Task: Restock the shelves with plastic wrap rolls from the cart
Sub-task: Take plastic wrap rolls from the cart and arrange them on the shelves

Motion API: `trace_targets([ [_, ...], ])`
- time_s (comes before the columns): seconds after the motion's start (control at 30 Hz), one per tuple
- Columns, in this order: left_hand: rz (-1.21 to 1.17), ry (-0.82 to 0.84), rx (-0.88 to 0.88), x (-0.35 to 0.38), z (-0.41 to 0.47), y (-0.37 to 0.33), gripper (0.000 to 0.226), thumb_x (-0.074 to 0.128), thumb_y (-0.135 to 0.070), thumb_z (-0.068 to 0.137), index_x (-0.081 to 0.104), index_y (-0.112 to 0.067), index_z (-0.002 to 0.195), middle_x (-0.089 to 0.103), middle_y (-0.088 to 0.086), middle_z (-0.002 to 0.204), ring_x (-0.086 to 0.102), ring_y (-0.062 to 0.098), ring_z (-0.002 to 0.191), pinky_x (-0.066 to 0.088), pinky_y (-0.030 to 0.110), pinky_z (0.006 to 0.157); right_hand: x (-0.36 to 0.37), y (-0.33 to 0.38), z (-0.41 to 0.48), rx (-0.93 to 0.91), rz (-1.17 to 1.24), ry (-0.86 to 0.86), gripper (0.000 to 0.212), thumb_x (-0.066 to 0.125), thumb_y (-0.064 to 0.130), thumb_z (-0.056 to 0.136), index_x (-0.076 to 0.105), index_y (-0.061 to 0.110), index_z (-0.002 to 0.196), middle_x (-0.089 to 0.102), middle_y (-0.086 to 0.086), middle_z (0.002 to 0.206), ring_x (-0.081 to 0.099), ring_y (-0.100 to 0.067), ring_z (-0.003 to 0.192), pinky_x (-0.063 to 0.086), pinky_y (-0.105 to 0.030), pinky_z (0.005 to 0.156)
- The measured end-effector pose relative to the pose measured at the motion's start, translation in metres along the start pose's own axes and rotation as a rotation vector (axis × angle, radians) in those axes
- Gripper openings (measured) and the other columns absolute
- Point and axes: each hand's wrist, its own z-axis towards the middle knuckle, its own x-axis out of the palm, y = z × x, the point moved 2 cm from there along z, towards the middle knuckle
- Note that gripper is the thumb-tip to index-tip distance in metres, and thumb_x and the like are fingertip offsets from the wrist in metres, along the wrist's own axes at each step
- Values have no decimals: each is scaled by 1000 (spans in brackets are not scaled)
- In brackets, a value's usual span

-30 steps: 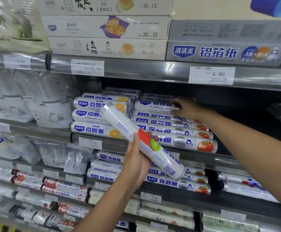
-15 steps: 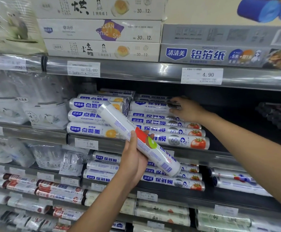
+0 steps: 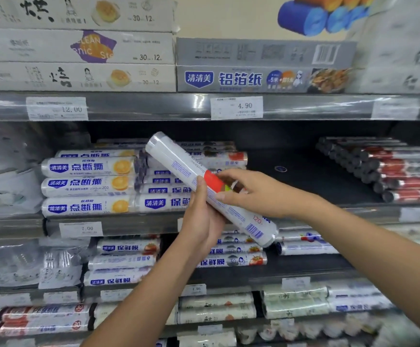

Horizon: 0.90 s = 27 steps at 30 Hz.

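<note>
A white plastic wrap roll (image 3: 178,162) with a red and green patch and a barcode slants from upper left to lower right in front of the middle shelf (image 3: 133,222). My left hand (image 3: 202,220) grips it from below at its middle. My right hand (image 3: 250,191) pinches the same roll from the right, thumb under and fingers over the red patch. Behind them lie stacked rolls with blue labels (image 3: 88,186) on the shelf's left half. The cart is out of view.
A bare dark stretch of shelf (image 3: 291,176) lies right of the stack, then dark-capped rolls (image 3: 384,171). Foil and paper boxes (image 3: 261,78) fill the shelf above. More rolls (image 3: 128,261) and bagged goods (image 3: 16,266) sit on the lower shelves.
My right hand left the stacked rolls on the shelf and came down onto the held roll. The view shifted left and down, so the shelf appears further right.
</note>
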Motion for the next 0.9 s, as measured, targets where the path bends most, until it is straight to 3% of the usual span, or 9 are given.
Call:
trace_targets([
  [0.07, 24, 34, -23, 16, 7, 11, 74, 45, -59, 97, 38, -13, 155, 59, 21, 145, 59, 32, 134, 46, 54, 113, -6, -8, -14, 71, 29, -62, 57, 65, 59, 90, 51, 35, 140, 63, 21, 123, 61, 4, 106, 51, -20, 92],
  [0.2, 158, 84, -90, 48, 18, 28, 72, 48, -57, 92, 43, -14, 151, 67, 16, 136, 66, 25, 125, 57, 42, 100, -23, -28, -42, 190, 31, -150, 51, 75, 54, 83, 56, 34, 127, 67, 18, 104, 65, 4, 90, 53, -22, 77],
  [0.33, 695, 253, -68, 65, 22, 30, 66, 41, -66, 99, 47, -25, 150, 65, -10, 136, 62, 10, 128, 45, 35, 113, -52, -48, -71, 259, 49, -158, 45, 78, 42, 85, 60, 33, 125, 68, 15, 107, 65, -3, 95, 56, -29, 86],
  [0.4, 969, 271, 59, 68, 22, 27, 47, 46, -57, 104, 49, -34, 145, 59, -23, 132, 57, 2, 125, 44, 32, 109, -69, -59, -82, 318, -35, -167, 55, 78, 38, 85, 55, 32, 134, 64, 18, 114, 62, -2, 101, 53, -30, 91],
  [0.53, 1670, 157, 505, 53, 31, 17, 38, 53, -41, 102, 57, -34, 139, 57, -14, 137, 47, 6, 127, 43, 34, 106, -100, -92, -96, 407, -161, -195, 61, 81, 29, 84, 51, 32, 137, 59, 14, 123, 60, -9, 107, 47, -25, 87],
  [0.6, 1885, 141, 578, 38, 38, 16, 39, 50, -43, 100, 59, -36, 137, 55, -12, 142, 43, 11, 133, 40, 42, 110, -108, -112, -97, 422, -251, -207, 61, 83, 25, 81, 53, 28, 134, 59, 10, 124, 59, -13, 106, 44, -26, 87],
  [0.7, 2027, 123, 522, 22, 44, 18, 46, 47, -50, 100, 53, -39, 144, 49, -10, 153, 37, 16, 144, 32, 47, 115, -113, -144, -90, 458, -396, -211, 60, 85, 23, 76, 54, 28, 128, 60, 3, 122, 58, -17, 103, 45, -31, 85],
  [0.8, 2105, 112, 485, 15, 48, 20, 51, 39, -57, 102, 43, -44, 151, 43, -10, 159, 32, 18, 150, 25, 50, 121, -112, -170, -77, 500, -530, -201, 62, 82, 25, 75, 51, 30, 128, 60, -1, 128, 61, -28, 110, 51, -45, 91],
  [0.9, 2142, 93, 473, 12, 54, 21, 51, 36, -60, 102, 40, -45, 150, 44, -10, 159, 32, 19, 151, 24, 51, 122, -112, -188, -57, 523, -583, -185, 58, 77, 23, 78, 50, 29, 129, 62, -4, 128, 62, -32, 111, 51, -44, 88],
])
